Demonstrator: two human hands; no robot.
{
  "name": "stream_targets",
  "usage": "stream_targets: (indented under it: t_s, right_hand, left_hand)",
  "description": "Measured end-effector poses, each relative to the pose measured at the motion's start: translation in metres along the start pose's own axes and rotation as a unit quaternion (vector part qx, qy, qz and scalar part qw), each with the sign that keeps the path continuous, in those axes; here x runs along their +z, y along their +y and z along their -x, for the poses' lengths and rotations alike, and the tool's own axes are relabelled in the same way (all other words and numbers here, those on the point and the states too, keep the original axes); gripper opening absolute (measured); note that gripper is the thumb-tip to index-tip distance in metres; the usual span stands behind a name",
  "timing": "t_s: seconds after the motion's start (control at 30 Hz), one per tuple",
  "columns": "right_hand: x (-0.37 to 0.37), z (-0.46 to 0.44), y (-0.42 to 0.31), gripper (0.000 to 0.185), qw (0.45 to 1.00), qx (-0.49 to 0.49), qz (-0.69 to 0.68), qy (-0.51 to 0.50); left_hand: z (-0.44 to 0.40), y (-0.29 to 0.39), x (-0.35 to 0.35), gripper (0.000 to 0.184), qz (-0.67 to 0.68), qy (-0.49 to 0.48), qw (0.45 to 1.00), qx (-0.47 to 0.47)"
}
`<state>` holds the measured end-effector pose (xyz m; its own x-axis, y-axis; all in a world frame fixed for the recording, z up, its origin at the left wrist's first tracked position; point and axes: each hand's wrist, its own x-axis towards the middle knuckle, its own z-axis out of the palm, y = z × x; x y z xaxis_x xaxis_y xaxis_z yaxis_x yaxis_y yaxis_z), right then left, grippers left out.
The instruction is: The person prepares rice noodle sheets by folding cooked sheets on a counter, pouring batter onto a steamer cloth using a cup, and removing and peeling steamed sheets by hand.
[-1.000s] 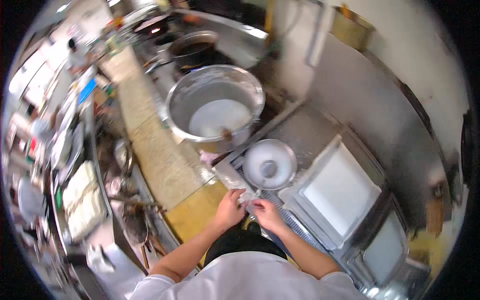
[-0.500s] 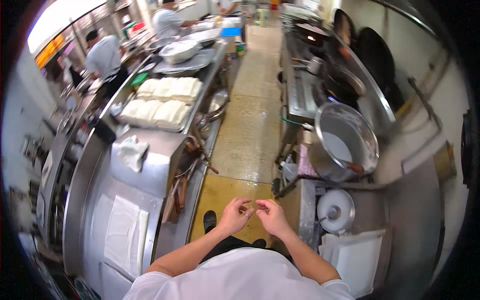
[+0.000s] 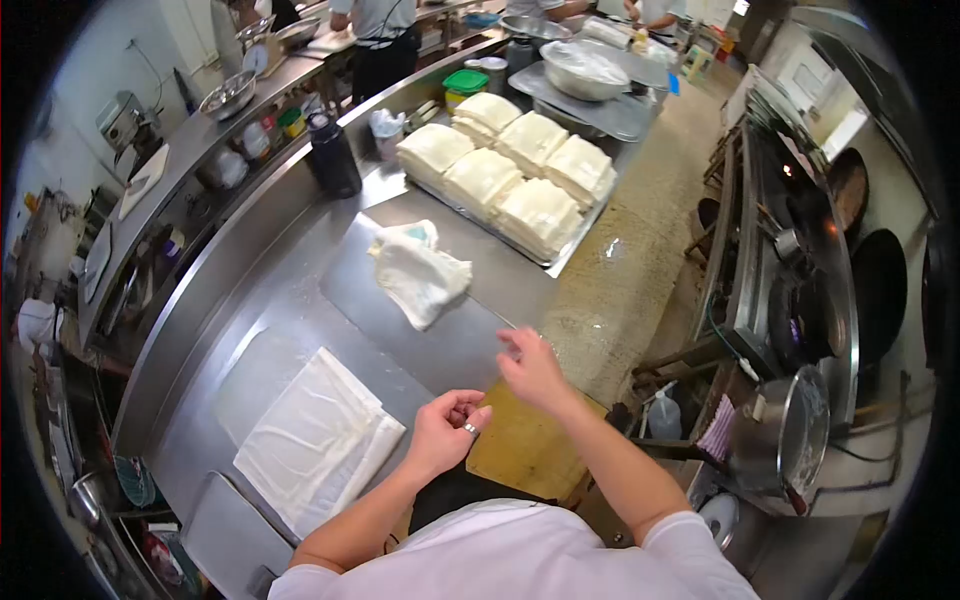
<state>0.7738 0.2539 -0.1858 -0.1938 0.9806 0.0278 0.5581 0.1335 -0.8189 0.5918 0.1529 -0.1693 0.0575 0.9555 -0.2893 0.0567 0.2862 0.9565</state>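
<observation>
My left hand (image 3: 447, 432), with a ring on one finger, hovers over the front edge of the steel counter (image 3: 385, 345). Its fingers curl loosely and nothing shows in them. My right hand (image 3: 530, 370) is ahead and to the right, fingers partly bent and apart, holding nothing. Closest to the left hand lies a folded white cloth (image 3: 310, 440), flat on the counter. Beyond the hands, a crumpled white rag (image 3: 420, 275) rests on the counter. Farther back, a metal tray (image 3: 548, 270) bears several stacks of pale square sheets (image 3: 485, 180).
A dark bottle (image 3: 333, 158), a green-lidded tub (image 3: 465, 85) and a plastic-covered bowl (image 3: 585, 72) stand farther back. A grey tray (image 3: 230, 535) lies at lower left. Across the aisle are a large steel pot (image 3: 780, 430) and woks (image 3: 880, 290). Other people work at the back.
My view has swung left from the aisle toward the counter. My hands have moved apart; the right hand now reaches farther forward than the left.
</observation>
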Motion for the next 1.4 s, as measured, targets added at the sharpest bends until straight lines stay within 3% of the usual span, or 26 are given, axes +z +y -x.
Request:
stream_targets:
  t_s: [0.17, 0.33, 0.37, 0.43, 0.53, 0.77, 1.03, 1.13, 1.23, 1.3, 1.4]
  right_hand:
    - [0.065, -0.128, -0.032, 0.050, 0.987, -0.086, 0.137, -0.001]
    - [0.101, -0.188, -0.051, 0.044, 0.954, -0.034, 0.296, -0.046]
    - [0.105, -0.195, -0.047, 0.042, 0.961, -0.029, 0.272, -0.049]
    - [0.108, -0.202, -0.040, 0.039, 0.973, -0.019, 0.223, -0.051]
    - [0.102, -0.185, -0.035, 0.035, 0.981, -0.045, 0.185, -0.024]
    - [0.039, -0.093, -0.040, 0.031, 0.987, -0.069, 0.146, 0.013]
    - [-0.054, 0.073, -0.022, 0.035, 0.985, -0.034, 0.140, 0.096]
    - [-0.085, 0.155, -0.023, 0.034, 0.973, 0.005, 0.179, 0.143]
    - [-0.106, 0.241, -0.022, 0.033, 0.954, 0.024, 0.205, 0.217]
    - [-0.118, 0.299, -0.023, 0.032, 0.939, 0.042, 0.226, 0.255]
    - [-0.133, 0.389, -0.022, 0.032, 0.920, 0.095, 0.238, 0.298]
  left_hand:
    - [-0.004, 0.071, -0.061, 0.015, 0.119, -0.068, 0.990, 0.022]
    - [-0.011, 0.156, -0.101, 0.023, 0.204, -0.273, 0.928, 0.151]
    - [-0.015, 0.169, -0.105, 0.026, 0.221, -0.325, 0.901, 0.186]
    - [-0.015, 0.186, -0.102, 0.059, 0.249, -0.356, 0.881, 0.189]
    - [-0.020, 0.195, -0.089, 0.055, 0.314, -0.413, 0.827, 0.215]
    - [-0.022, 0.220, -0.051, 0.056, 0.287, -0.512, 0.775, 0.235]
    - [0.047, 0.226, 0.039, 0.053, 0.265, -0.603, 0.733, 0.171]
    - [0.090, 0.239, 0.076, 0.072, 0.172, -0.636, 0.742, 0.124]
    - [0.137, 0.230, 0.115, 0.061, 0.211, -0.683, 0.695, 0.074]
    - [0.165, 0.218, 0.147, 0.052, 0.220, -0.743, 0.625, 0.095]
    - [0.219, 0.209, 0.184, 0.052, 0.201, -0.797, 0.566, 0.061]
